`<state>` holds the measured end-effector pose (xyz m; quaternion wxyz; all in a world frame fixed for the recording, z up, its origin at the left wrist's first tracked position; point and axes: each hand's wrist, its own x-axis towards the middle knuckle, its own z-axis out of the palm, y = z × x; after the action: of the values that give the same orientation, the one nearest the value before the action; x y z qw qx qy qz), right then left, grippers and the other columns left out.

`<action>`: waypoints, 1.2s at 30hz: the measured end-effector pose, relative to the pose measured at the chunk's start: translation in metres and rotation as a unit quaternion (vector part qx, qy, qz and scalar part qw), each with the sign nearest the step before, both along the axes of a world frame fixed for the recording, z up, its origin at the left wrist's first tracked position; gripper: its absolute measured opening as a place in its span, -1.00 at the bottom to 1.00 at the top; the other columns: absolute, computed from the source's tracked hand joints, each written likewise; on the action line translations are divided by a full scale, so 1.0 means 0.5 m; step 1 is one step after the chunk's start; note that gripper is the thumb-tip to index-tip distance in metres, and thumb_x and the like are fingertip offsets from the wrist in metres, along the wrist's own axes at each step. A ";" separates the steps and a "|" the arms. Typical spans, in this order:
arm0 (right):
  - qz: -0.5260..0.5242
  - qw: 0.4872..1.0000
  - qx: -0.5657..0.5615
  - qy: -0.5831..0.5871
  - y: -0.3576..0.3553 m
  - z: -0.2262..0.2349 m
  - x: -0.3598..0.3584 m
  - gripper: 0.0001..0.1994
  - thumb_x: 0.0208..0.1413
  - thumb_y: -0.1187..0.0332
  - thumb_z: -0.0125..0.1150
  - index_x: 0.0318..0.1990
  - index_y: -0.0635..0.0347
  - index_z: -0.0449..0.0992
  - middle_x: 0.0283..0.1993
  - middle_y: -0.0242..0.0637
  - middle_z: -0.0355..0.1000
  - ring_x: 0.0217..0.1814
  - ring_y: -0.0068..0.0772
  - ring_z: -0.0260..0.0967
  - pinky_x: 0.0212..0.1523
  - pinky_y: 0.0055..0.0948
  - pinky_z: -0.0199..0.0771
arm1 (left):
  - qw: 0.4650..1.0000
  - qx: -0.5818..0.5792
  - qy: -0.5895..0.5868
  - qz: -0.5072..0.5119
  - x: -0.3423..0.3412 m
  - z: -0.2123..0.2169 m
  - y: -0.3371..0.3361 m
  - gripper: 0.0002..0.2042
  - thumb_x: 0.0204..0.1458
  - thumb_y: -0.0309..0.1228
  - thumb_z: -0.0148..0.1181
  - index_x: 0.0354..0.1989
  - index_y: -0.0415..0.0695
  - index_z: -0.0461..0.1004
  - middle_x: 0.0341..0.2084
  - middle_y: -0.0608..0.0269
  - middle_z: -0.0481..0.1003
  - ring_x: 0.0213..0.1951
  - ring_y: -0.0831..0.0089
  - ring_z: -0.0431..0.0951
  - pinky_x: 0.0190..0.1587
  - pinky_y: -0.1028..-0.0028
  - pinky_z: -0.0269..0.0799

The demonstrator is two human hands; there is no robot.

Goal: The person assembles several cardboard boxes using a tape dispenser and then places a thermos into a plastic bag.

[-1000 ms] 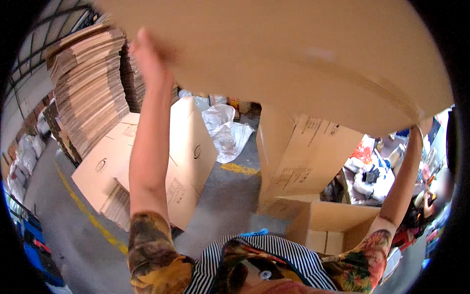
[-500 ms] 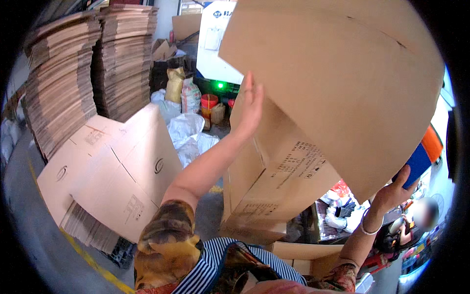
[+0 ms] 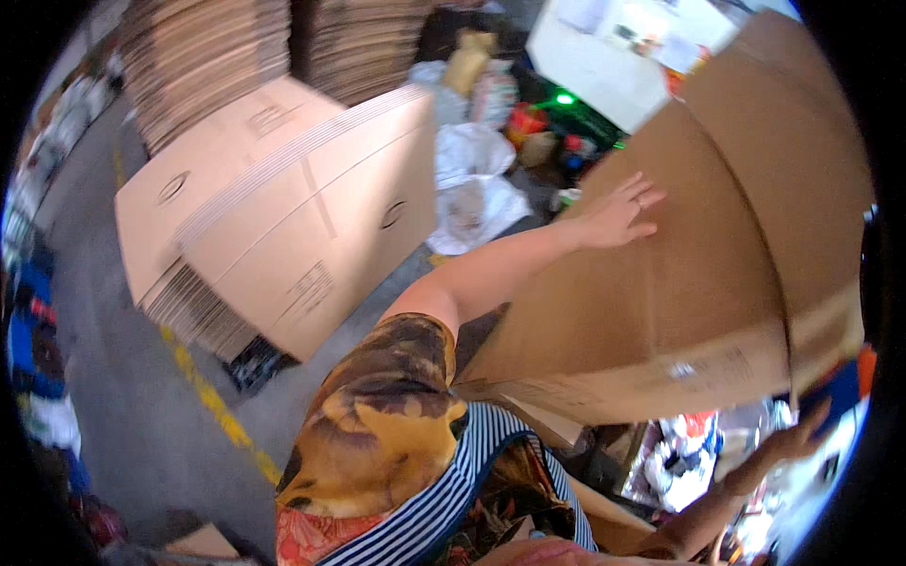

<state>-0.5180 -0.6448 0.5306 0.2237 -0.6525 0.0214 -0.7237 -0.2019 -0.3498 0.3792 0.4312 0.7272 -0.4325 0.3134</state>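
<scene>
Fingers (image 3: pixel 642 200) of the left hand (image 3: pixel 618 215) are spread out flat, palm pressed on the top face of a big brown cardboard box (image 3: pixel 698 283), so no pinching going on there. The right hand (image 3: pixel 788 436) is down under the box's lower right corner, fingers opened and reaching up at the bottom edge, though it's too blurry to say if they actually touch. The box is up in the air in front of the person, tilted, flaps closed, plain brown with a small pale label (image 3: pixel 681 370) near its lower edge. On the grey floor (image 3: pixel 123 396) to the left there's a stack of flattened cartons (image 3: pixel 283 226) with dark printed marks and oval handle cutouts. Tall piles of flat cardboard (image 3: pixel 217 47) sit behind, plus white plastic bags (image 3: pixel 472 179).
</scene>
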 end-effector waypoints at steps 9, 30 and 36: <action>-0.175 0.950 -0.148 0.214 0.322 -0.271 0.029 -0.51 0.02 0.19 0.24 0.02 0.36 0.37 -0.05 0.00 0.39 -0.14 -0.25 0.41 -0.13 -0.38 0.45 | 0.736 0.119 0.466 0.477 0.280 -0.593 0.799 -0.39 -0.01 -0.31 0.01 0.27 -0.13 0.04 0.31 0.04 -0.08 0.34 0.17 -0.13 0.35 0.31 -0.27; 0.175 0.862 -0.076 0.469 0.746 -0.331 0.388 -0.41 -0.10 0.22 0.29 0.02 0.46 0.29 -0.13 -0.04 0.40 -0.13 -0.24 0.38 -0.11 -0.32 0.39 | 0.741 0.245 0.416 0.466 0.273 -0.729 1.044 -0.72 0.04 -0.22 -0.06 -0.20 -0.07 0.48 -0.20 0.17 0.46 -0.01 0.23 0.35 0.11 0.21 0.16; 0.239 0.794 -0.269 0.490 0.801 -0.368 0.444 -0.52 -0.35 0.14 0.41 -0.33 0.32 0.40 -0.43 -0.02 0.35 -0.40 0.03 0.35 -0.38 -0.26 0.36 | 0.799 0.207 0.486 0.289 0.041 -0.686 1.024 -0.72 0.00 -0.39 0.13 -0.07 0.00 0.43 0.26 0.08 0.05 0.31 0.03 -0.06 0.27 0.08 -0.05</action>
<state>-0.2959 -0.2444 0.3463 0.1648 -0.9379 -0.2238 -0.2075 -0.1813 0.1623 0.0363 0.3135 0.9471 0.0089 -0.0681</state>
